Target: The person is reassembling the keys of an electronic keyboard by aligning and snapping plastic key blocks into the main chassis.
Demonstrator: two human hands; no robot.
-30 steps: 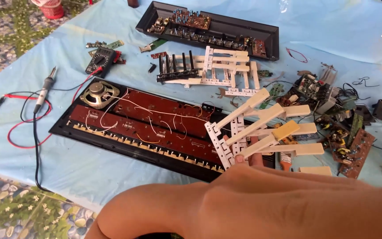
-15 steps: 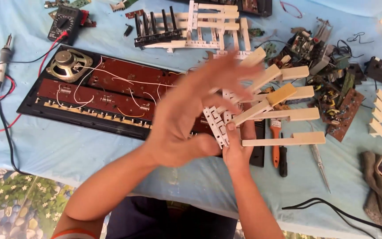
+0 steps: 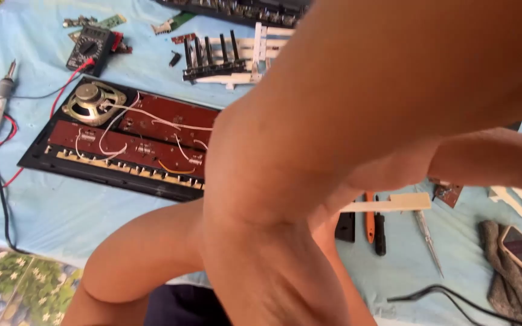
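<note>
Fingers cannot be seen: the raised arm (image 3: 357,139) blocks them (open or closed cannot be told). Only one cream key (image 3: 388,203) shows at three o'clock, on the table (image 3: 61,217). Keys should be eased gently off the circuit board (image 3: 134,136) at nine o'clock.

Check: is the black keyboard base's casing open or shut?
Open. The black keyboard base has no cover: brown circuit boards, white wires and the speaker lie exposed.

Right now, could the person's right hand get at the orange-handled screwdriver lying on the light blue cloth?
Probably yes, though the hand itself is hidden behind the big arm close to the camera. The right forearm sits just above the orange-handled screwdriver, which lies uncovered on the light blue cloth.
</note>
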